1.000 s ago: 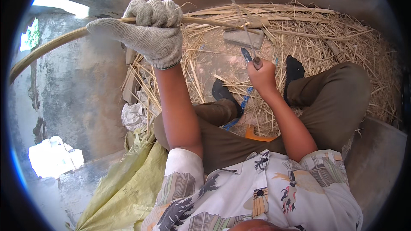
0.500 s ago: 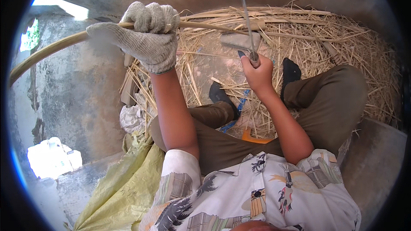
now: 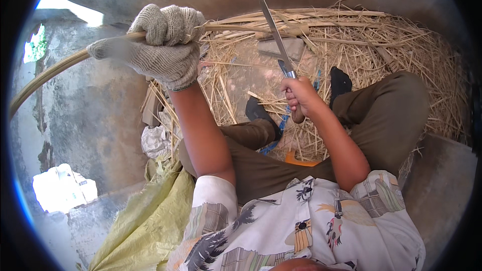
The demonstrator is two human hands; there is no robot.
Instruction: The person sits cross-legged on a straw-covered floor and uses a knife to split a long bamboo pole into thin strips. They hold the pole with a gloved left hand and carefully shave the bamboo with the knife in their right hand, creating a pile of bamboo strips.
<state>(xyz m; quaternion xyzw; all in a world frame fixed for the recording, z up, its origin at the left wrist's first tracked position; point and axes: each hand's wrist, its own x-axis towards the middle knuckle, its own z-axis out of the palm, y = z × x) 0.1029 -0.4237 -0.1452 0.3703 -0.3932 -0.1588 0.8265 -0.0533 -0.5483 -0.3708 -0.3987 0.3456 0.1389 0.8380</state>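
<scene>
My left hand (image 3: 163, 45), in a knitted grey-white glove, is closed around a long bent bamboo strip (image 3: 49, 76). The strip curves from the left rim, passes through the fist, and runs out to the right over the shavings. My bare right hand (image 3: 304, 96) grips the handle of a knife (image 3: 275, 31) with a long, narrow blade. Its tip points up and slightly left, and the blade appears apart from my left hand. Where the strip's far end lies, it overlaps other pieces, so I cannot tell its exact end.
Shavings (image 3: 416, 85) and long split strips (image 3: 346, 16) litter the floor ahead and right. A flat grey block (image 3: 286, 47) lies beyond my feet. A yellow-green woven sack (image 3: 150, 216) is at my left, near crumpled white material (image 3: 155, 140). An orange object (image 3: 300, 159) lies by my lap.
The knife has turned so its blade's flat side shows and its tip leans further left. My right hand has dropped slightly. My left hand has shifted a little left with the bamboo strip.
</scene>
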